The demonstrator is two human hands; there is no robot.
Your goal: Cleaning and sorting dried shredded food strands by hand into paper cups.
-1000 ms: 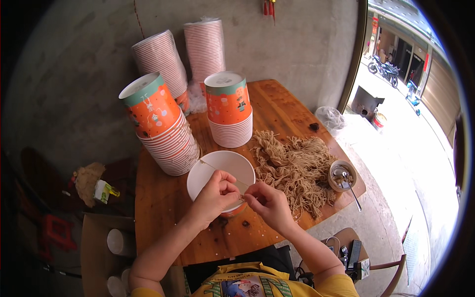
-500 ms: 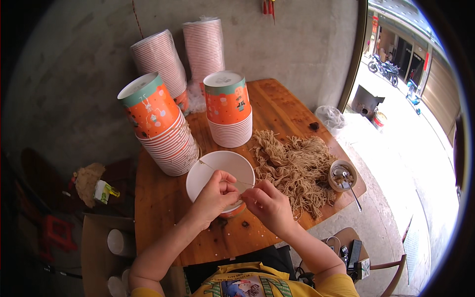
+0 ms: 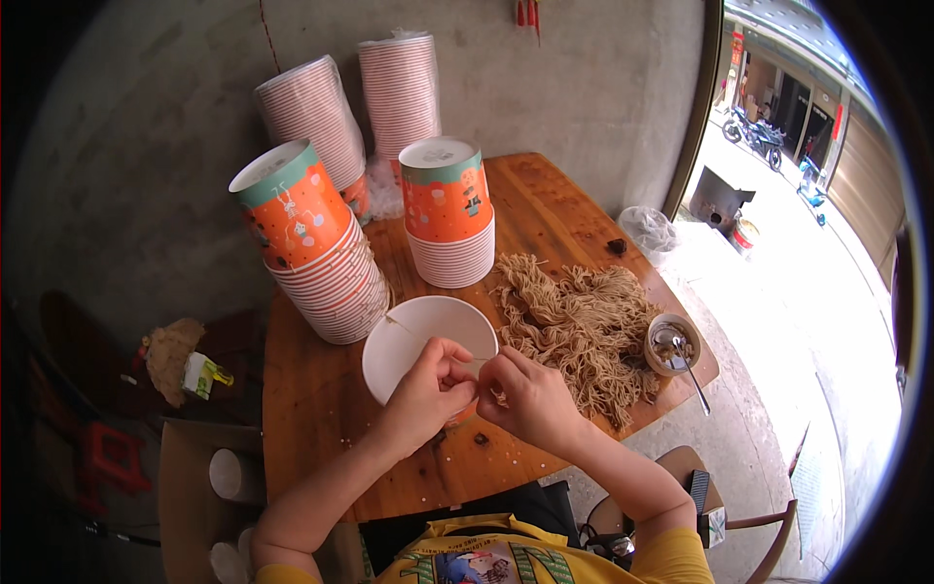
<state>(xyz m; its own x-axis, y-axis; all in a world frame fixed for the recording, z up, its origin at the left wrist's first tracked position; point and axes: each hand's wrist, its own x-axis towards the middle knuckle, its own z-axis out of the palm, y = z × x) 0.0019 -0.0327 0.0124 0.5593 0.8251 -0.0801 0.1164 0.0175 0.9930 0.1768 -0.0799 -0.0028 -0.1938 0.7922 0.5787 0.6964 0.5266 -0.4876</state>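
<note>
Both hands meet over the near side of the white tub [image 3: 413, 336] on the table [image 3: 389, 487]. The right hand [image 3: 530, 399] looks curled closed on a thin tan strand [image 3: 400, 324] crossing the tub's mouth; I can't tell whether the left hand [image 3: 428, 389] pinches it. I'd expect limp, light fibre, best taken between thumb and forefinger. Since the earlier frame, the right forearm has swung outward.

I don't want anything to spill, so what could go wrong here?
The small cup stands near the edge of the table, its spoon sticking out, so a bump might knock it over. The tan strands lie heaped and could tangle. The tall front-left stack of tubs might topple if nudged.
</note>
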